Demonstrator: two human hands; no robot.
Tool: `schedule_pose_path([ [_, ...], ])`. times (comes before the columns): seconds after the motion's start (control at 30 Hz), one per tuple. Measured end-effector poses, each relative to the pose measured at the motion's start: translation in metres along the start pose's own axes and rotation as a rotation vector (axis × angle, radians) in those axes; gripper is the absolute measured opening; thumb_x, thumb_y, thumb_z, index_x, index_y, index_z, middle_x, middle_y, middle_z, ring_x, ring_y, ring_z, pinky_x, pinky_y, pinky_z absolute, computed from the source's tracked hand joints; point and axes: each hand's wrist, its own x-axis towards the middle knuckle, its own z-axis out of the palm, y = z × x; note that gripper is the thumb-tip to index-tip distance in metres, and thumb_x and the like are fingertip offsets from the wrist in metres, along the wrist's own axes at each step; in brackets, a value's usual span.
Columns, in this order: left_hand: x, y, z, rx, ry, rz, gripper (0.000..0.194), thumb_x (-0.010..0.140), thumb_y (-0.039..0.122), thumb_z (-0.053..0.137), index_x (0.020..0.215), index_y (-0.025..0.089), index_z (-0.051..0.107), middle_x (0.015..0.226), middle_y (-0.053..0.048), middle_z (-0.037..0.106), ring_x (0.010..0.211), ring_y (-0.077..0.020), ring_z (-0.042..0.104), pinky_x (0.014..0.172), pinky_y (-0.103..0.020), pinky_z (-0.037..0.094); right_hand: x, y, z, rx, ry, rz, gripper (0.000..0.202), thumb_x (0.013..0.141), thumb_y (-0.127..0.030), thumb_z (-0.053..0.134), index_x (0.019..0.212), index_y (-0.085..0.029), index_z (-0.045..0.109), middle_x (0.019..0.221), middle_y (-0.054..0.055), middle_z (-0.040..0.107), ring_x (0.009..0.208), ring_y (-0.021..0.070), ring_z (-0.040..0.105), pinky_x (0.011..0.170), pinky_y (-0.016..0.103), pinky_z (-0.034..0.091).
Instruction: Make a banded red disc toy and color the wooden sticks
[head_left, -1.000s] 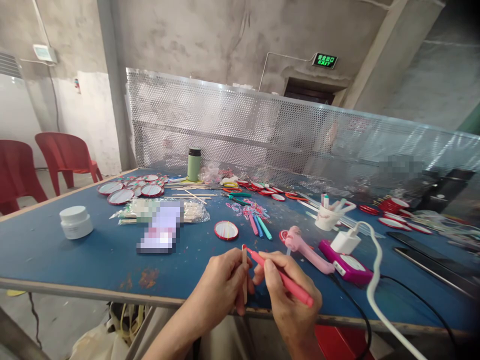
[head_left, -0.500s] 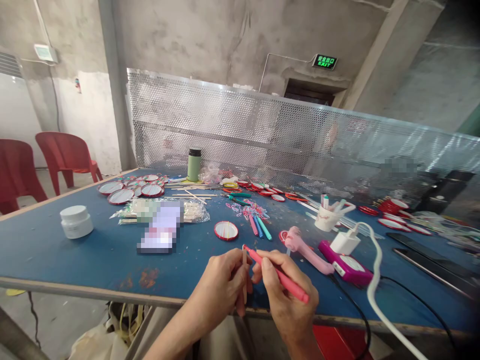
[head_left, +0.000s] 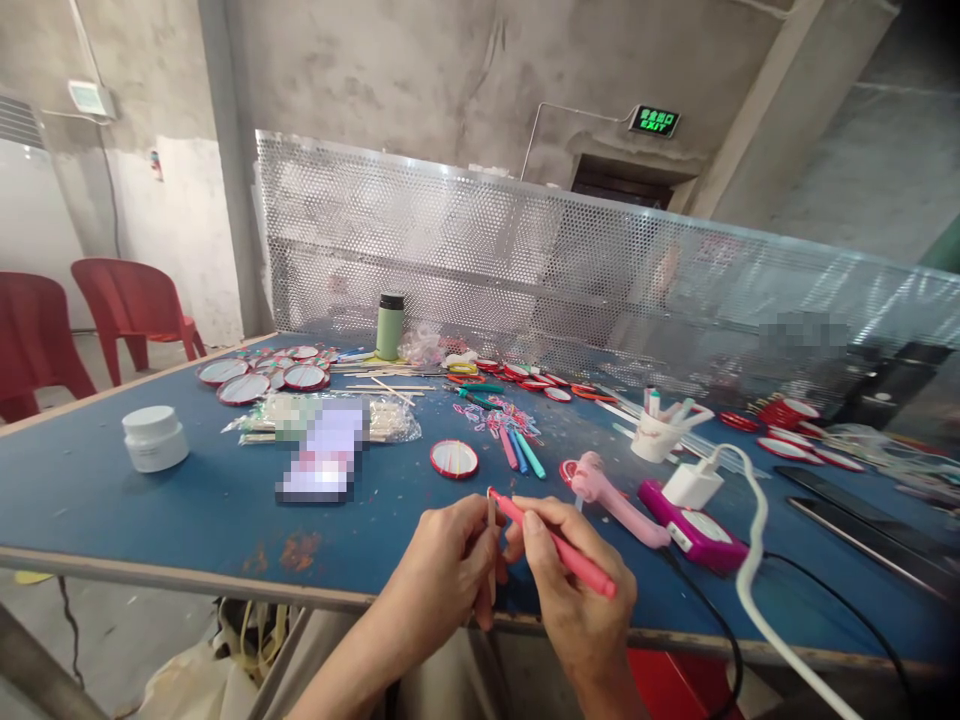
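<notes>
At the table's front edge, my left hand (head_left: 450, 560) is closed around a thin, pale wooden stick (head_left: 492, 520) held upright. My right hand (head_left: 574, 600) grips a coral-pink felt-tip pen (head_left: 581, 565) like a writing tool. The pen's tip meets the stick near its top end, where a reddish spot shows. Just beyond the hands lies a round red-rimmed disc (head_left: 454, 459) with thin lines across its pale face. Three more pens, pink, blue and teal (head_left: 529, 454), lie side by side behind the right hand.
Left are a white jar (head_left: 154, 440), a phone (head_left: 322, 450) and bagged sticks (head_left: 394, 421). To the right stand a pink glue gun (head_left: 619, 502), a purple power strip (head_left: 697, 530) with cables, and a cup of pens (head_left: 652, 438). A perforated metal screen (head_left: 450, 240) runs along the back.
The view has shifted very slightly. Both hands keep the same hold, with the pen tip still at the top of the stick.
</notes>
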Motion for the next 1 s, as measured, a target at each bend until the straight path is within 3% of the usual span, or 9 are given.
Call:
schedule_pose_path([
  [0.4, -0.0017, -0.0003, 0.0003, -0.002, 0.006, 0.004, 0.027, 0.099, 0.036, 0.045, 0.076, 0.022, 0.050, 0.050, 0.008, 0.054, 0.038, -0.0101, 0.056, 0.040, -0.016, 0.035, 0.0003, -0.0028, -0.0031, -0.032, -0.009, -0.029, 0.015, 0.097, -0.019, 0.057, 0.092, -0.024, 0.071, 0.070, -0.007, 0.072, 0.058, 0.0072, 0.068, 0.070, 0.017, 0.056],
  [0.63, -0.0014, 0.0003, 0.0004, 0.019, 0.010, -0.001, 0.027, 0.099, 0.035, 0.043, 0.076, 0.022, 0.049, 0.051, 0.008, 0.054, 0.038, -0.0090, 0.055, 0.040, -0.015, 0.034, -0.0022, 0.0003, -0.0017, 0.011, 0.008, 0.004, 0.013, 0.098, -0.021, 0.058, 0.098, -0.025, 0.071, 0.077, -0.006, 0.075, 0.057, 0.0069, 0.070, 0.062, 0.015, 0.056],
  [1.0, -0.0007, 0.0015, 0.0008, 0.000, 0.009, -0.025, 0.023, 0.096, 0.032, 0.043, 0.076, 0.023, 0.048, 0.049, 0.008, 0.054, 0.037, -0.0096, 0.054, 0.038, -0.016, 0.034, 0.0017, -0.0032, -0.0015, 0.003, 0.000, -0.040, 0.015, 0.096, -0.017, 0.058, 0.092, -0.023, 0.071, 0.073, -0.006, 0.073, 0.059, 0.0063, 0.069, 0.064, 0.013, 0.054],
])
